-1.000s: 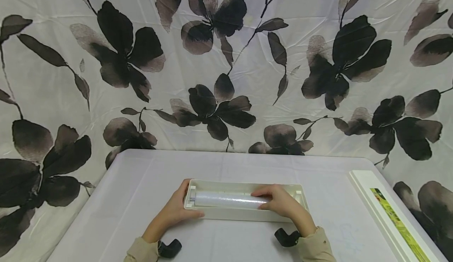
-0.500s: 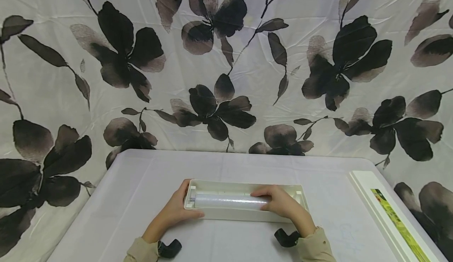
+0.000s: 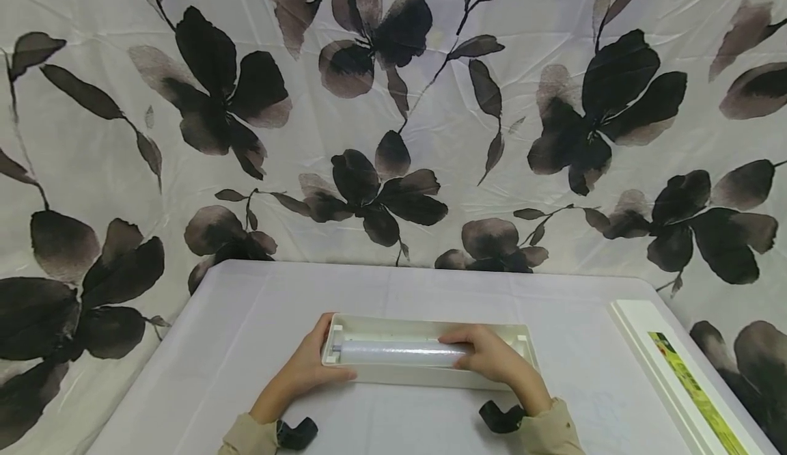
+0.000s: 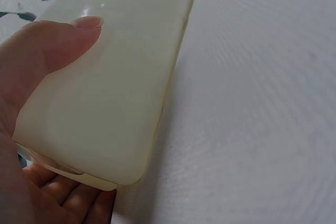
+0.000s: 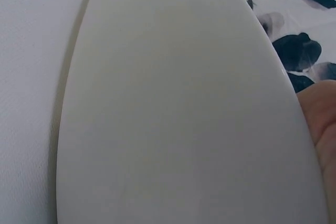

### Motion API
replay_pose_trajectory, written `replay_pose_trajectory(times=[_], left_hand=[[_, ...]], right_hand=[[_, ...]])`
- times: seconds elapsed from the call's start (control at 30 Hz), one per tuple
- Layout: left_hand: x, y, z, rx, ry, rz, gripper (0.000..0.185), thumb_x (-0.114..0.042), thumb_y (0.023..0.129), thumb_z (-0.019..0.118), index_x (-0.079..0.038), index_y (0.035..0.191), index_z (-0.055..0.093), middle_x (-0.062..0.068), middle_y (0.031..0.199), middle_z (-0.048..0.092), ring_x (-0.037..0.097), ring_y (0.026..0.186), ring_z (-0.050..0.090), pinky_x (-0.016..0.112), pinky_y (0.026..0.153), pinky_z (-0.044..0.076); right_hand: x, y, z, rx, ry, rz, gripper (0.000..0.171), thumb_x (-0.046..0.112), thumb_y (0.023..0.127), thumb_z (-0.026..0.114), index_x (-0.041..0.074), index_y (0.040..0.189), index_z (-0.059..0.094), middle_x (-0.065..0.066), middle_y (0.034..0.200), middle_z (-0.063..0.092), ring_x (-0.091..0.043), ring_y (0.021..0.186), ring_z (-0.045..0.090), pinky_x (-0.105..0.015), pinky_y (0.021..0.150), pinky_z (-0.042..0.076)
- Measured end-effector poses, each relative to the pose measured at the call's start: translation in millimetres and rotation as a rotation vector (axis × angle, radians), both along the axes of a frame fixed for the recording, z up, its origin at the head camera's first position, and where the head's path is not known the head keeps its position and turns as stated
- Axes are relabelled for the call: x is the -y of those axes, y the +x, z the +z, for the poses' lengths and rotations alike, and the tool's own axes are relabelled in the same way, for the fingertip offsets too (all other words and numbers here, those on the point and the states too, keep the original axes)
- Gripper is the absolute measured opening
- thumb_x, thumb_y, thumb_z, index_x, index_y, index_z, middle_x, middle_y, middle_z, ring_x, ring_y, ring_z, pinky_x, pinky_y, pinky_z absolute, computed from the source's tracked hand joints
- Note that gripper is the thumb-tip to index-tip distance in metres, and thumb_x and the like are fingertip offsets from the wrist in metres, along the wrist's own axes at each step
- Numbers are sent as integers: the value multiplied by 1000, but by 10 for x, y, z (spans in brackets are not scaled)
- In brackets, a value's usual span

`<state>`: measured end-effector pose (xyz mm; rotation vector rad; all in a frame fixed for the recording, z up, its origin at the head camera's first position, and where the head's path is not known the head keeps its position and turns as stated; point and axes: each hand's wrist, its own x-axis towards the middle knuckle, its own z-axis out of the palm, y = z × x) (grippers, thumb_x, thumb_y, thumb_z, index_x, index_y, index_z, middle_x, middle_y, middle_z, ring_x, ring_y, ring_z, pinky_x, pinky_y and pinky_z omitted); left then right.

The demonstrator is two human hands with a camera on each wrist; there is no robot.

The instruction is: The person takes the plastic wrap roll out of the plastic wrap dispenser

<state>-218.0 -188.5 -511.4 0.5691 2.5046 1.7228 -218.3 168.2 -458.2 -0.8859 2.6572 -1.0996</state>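
My left hand point(image 3: 301, 373) wraps the left end of the cream dispenser tray point(image 3: 424, 376), thumb point(image 4: 58, 43) flat on its smooth near wall and the other fingers point(image 4: 79, 200) curled round the end, so that's a firm grip. The tray sits in the middle of the white tabletop point(image 3: 246, 318), long side toward me, with the roll of cling film point(image 3: 393, 354) lying along it. My right hand point(image 3: 492, 359) drapes over the roll's right end, fingers curled down on it, pinning it in the tray. I'd judge the tray light, stiff and glossy, so slippery; best held by its ends. The roll looks light too, its film soft and clingy, better taken around the barrel than by the loose edge. Off to the right, a long lid with a green label point(image 3: 682, 373) lies near the tabletop edge
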Motion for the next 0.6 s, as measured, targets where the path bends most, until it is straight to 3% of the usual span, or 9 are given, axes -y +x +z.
replay_pose_trajectory(times=[0.23,0.6], left_hand=[[10,21,-34,-12,-4,-2,93,-24,62,93,-13,138,40,8,123,59,25,106,55,37,91,44],[-9,-11,-25,-14,-14,-11,92,-24,63,93,-13,138,40,8,124,58,27,108,55,41,92,43]], right_hand=[[-8,21,-48,-10,-26,-2,43,-6,74,74,-2,117,71,-13,118,70,-35,116,61,-49,98,46],[-46,13,11,-90,-42,34,45,-10,72,72,-2,117,70,-12,117,70,-33,115,62,-44,98,47]])
